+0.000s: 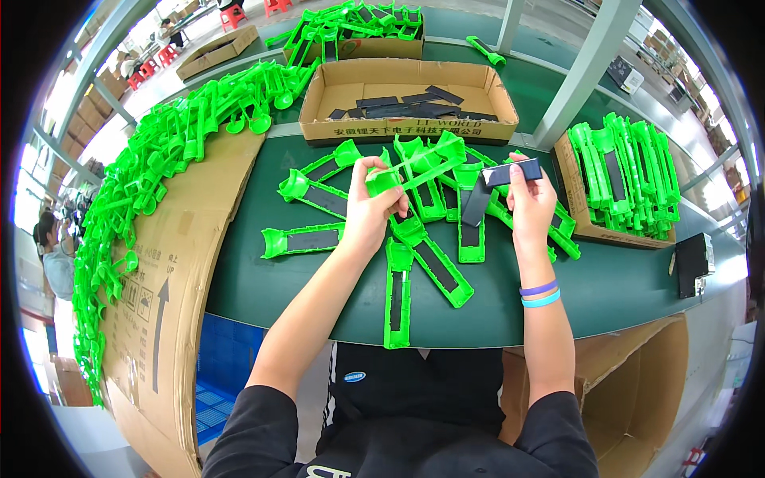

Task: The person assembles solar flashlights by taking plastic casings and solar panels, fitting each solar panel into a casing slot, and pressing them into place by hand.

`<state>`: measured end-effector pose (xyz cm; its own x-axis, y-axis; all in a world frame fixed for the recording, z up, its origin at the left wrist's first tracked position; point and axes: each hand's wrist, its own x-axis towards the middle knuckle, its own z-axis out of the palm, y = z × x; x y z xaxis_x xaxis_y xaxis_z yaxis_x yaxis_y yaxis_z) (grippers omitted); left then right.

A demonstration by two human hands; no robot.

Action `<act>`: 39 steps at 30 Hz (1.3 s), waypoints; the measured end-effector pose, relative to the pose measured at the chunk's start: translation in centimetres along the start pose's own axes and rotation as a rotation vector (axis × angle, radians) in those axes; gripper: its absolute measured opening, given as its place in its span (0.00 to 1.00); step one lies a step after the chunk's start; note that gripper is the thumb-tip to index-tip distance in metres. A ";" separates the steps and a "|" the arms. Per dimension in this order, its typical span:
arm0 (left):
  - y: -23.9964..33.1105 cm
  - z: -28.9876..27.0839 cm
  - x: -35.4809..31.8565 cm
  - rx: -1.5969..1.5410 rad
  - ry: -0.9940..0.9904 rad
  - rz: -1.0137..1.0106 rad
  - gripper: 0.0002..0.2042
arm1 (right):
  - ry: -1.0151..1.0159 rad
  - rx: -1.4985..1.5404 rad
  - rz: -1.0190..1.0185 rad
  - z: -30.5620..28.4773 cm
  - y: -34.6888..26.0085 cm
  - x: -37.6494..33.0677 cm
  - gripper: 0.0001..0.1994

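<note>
My left hand [373, 207] is closed on one end of a bright green plastic shell [384, 182], lifted above the table and pointing to the right. Between the thumb and fingers of my right hand [532, 203] is a glossy black rectangular strip [500, 175]. Below and between my hands, several more green shells with black strips inside lie fanned out, one [398, 295] close to the table's front edge. A loose dark strip [476, 205] rests across the shells just left of my right hand.
An open carton [319, 131] with black strips stands behind my hands. To the right, a box [586, 225] holds upright green shells. A long pile of green parts [191, 119] covers cardboard at left. A black device [693, 267] sits at the right edge; a metal post [586, 76] rises behind.
</note>
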<state>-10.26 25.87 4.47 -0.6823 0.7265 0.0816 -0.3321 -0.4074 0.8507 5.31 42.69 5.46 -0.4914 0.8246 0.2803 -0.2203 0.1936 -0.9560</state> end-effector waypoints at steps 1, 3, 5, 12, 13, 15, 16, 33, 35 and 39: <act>0.2 0.0 -0.2 0.008 -0.003 -0.010 0.18 | 0.022 0.065 0.013 -0.1 -0.2 -0.1 0.09; 0.2 -0.2 -0.2 0.012 -0.025 -0.019 0.16 | 0.040 0.129 0.027 -0.2 -0.3 -0.1 0.10; 0.4 0.1 -0.3 0.018 -0.052 -0.028 0.15 | -0.073 0.330 -0.065 -0.3 -0.1 0.1 0.09; 0.7 0.1 -0.6 -0.027 -0.032 -0.035 0.08 | -0.294 0.521 0.039 0.2 0.0 -0.6 0.10; 0.7 0.1 -0.6 0.012 -0.029 0.000 0.09 | -0.325 0.501 0.040 0.5 -0.4 -0.7 0.12; 0.6 0.2 -0.5 0.012 -0.004 0.012 0.09 | -0.341 0.489 0.021 0.7 0.0 -0.8 0.15; 0.6 0.3 -0.6 0.012 0.022 0.020 0.08 | -0.348 0.405 0.032 0.6 0.1 -0.9 0.14; 0.2 0.6 -0.9 0.138 -0.052 -0.034 0.07 | -0.155 0.612 0.086 1.8 -1.6 -1.7 0.07; 0.1 0.6 -0.9 0.144 -0.061 -0.036 0.07 | -0.287 0.620 0.146 1.1 -1.5 -1.5 0.06; -0.1 0.9 -0.8 0.134 -0.073 -0.029 0.07 | -0.221 0.360 0.206 0.9 -0.8 -1.4 0.12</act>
<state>-9.11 25.78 4.81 -0.6232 0.7770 0.0890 -0.2581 -0.3118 0.9144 5.38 40.91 5.93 -0.7149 0.6857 0.1370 -0.3582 -0.1908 -0.9139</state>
